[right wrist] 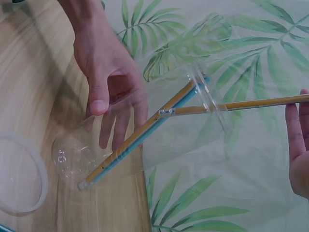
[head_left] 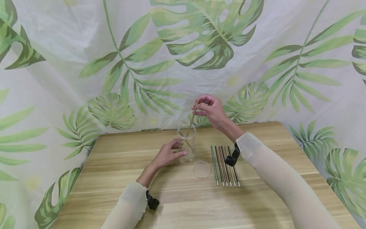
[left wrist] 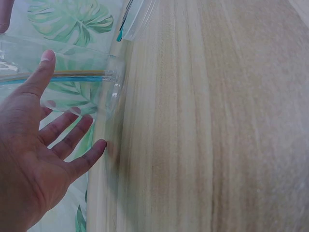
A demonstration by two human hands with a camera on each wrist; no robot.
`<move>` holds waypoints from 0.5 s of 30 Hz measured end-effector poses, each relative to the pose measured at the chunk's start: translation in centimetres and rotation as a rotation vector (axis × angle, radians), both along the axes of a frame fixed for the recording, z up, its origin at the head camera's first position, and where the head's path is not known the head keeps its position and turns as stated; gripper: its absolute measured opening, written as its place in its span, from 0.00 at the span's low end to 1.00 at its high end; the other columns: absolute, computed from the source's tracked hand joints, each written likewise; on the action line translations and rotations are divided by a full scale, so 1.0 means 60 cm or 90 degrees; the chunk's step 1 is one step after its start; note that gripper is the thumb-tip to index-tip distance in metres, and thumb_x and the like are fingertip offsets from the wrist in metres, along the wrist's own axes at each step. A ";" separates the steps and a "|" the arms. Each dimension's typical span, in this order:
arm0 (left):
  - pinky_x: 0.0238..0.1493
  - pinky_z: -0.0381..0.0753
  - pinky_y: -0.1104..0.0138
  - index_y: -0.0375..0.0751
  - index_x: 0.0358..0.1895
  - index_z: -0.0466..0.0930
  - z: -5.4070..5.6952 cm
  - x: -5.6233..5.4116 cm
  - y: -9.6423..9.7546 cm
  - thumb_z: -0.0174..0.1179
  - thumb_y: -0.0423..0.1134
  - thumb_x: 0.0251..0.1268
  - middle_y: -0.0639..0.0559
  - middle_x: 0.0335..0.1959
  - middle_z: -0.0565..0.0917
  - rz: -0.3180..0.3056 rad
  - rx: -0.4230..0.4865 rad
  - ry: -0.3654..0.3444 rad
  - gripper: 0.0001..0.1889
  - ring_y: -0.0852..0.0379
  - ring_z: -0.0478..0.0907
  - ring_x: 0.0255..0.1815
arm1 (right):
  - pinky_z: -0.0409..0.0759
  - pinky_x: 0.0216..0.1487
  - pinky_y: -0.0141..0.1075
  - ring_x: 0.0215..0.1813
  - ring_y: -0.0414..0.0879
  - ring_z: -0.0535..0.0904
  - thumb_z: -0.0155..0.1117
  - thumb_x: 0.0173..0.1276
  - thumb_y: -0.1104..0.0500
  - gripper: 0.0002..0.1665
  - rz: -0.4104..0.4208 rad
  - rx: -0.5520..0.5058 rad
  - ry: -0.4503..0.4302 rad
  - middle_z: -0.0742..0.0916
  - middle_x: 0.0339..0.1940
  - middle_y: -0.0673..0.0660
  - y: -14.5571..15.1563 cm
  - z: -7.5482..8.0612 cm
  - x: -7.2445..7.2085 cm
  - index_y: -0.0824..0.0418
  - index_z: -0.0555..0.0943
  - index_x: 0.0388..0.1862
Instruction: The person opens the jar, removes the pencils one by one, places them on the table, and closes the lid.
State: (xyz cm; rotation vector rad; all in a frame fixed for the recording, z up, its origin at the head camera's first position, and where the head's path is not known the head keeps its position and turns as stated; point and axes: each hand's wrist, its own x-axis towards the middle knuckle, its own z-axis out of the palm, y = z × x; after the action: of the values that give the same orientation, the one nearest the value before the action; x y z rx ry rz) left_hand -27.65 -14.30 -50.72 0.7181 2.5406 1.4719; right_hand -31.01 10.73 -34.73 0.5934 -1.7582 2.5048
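A clear plastic jar [head_left: 191, 152] stands near the table's back edge. My left hand [head_left: 168, 154] holds its left side, thumb in front and fingers behind, spread rather loosely. Inside the jar a yellow pencil [right wrist: 130, 140] and a blue pencil [right wrist: 157, 123] lean together, as the right wrist view shows. Above the rim, my right hand [head_left: 210, 109] pinches another yellow pencil [head_left: 192, 118] near its upper end. That pencil slants down through the mouth, its eraser end inside the jar. Only part of the right hand shows in its own wrist view.
A round clear lid [head_left: 201, 170] lies on the wooden table [head_left: 183, 203] in front of the jar. Several pencils [head_left: 223, 165] lie side by side right of it, partly covered by the right wrist camera. A leaf-patterned cloth [head_left: 160, 63] hangs behind the table.
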 end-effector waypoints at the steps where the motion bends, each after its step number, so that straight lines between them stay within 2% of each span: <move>1: 0.65 0.84 0.47 0.38 0.74 0.72 -0.001 0.000 0.000 0.77 0.41 0.65 0.34 0.66 0.83 0.001 0.000 0.000 0.37 0.36 0.83 0.64 | 0.93 0.47 0.46 0.40 0.49 0.90 0.61 0.68 0.78 0.12 -0.001 -0.009 -0.003 0.88 0.34 0.56 0.001 0.000 0.000 0.64 0.83 0.39; 8: 0.65 0.84 0.47 0.39 0.74 0.73 -0.001 -0.001 0.001 0.77 0.41 0.65 0.34 0.66 0.83 0.000 -0.004 0.005 0.36 0.36 0.83 0.64 | 0.93 0.45 0.43 0.40 0.49 0.89 0.59 0.71 0.80 0.15 0.008 -0.098 -0.040 0.88 0.34 0.56 0.009 0.009 0.000 0.62 0.83 0.38; 15: 0.65 0.84 0.47 0.38 0.74 0.73 -0.001 -0.001 0.001 0.77 0.41 0.65 0.32 0.66 0.82 -0.005 0.001 0.005 0.36 0.35 0.83 0.63 | 0.93 0.45 0.43 0.40 0.49 0.89 0.58 0.72 0.80 0.15 0.006 -0.134 -0.058 0.88 0.34 0.57 0.014 0.017 0.003 0.63 0.82 0.40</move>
State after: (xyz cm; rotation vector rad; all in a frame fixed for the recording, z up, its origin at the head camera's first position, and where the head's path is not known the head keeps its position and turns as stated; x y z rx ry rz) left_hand -27.72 -14.23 -50.81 0.7359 2.5399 1.4714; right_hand -30.83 11.56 -33.70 0.4828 -1.4915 2.7166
